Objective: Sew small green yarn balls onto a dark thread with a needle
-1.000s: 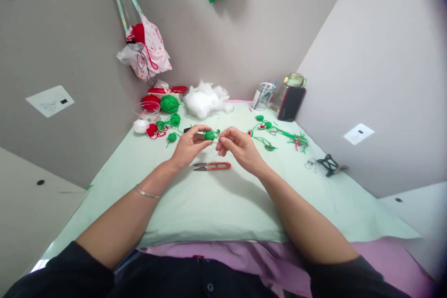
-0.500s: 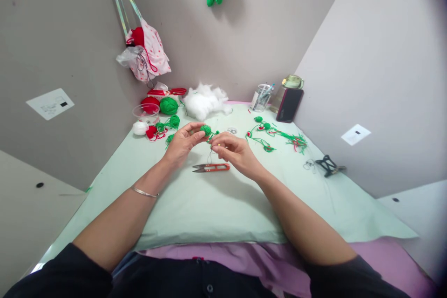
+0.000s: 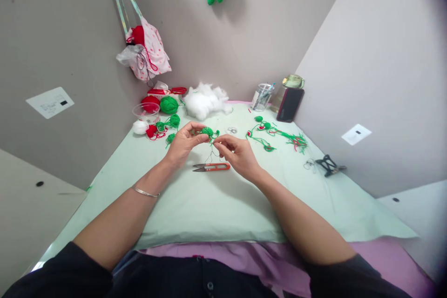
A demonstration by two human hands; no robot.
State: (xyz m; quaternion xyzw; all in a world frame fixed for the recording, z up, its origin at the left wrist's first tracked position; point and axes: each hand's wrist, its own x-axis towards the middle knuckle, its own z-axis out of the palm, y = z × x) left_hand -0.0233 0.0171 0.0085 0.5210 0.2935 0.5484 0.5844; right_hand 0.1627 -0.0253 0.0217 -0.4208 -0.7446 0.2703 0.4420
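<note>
Between thumb and fingers, my left hand (image 3: 186, 142) holds a small green crocheted piece (image 3: 207, 132) with a short green curl at its right side. My right hand (image 3: 235, 151) is just to the right, thumb and index finger pinched close to the piece; whatever is between those fingertips is too small to make out. Thin dark thread (image 3: 211, 154) hangs below the piece. Orange-handled thread snips (image 3: 218, 166) lie on the pale green cloth (image 3: 216, 205) just below both hands, blades pointing left.
Yarn balls (image 3: 169, 105) and a clear tub (image 3: 145, 112) sit at the back left, beside white stuffing (image 3: 206, 101). Green and red crocheted strands (image 3: 289, 137) lie at the right, before a phone (image 3: 290, 104), a jar (image 3: 261, 98) and a bottle (image 3: 293, 82). A black stand (image 3: 328, 166) is farther right.
The green piece has turned slightly in my left hand and shows more of its side and curl. My right fingertips have shifted slightly, and the thread below hangs differently.
</note>
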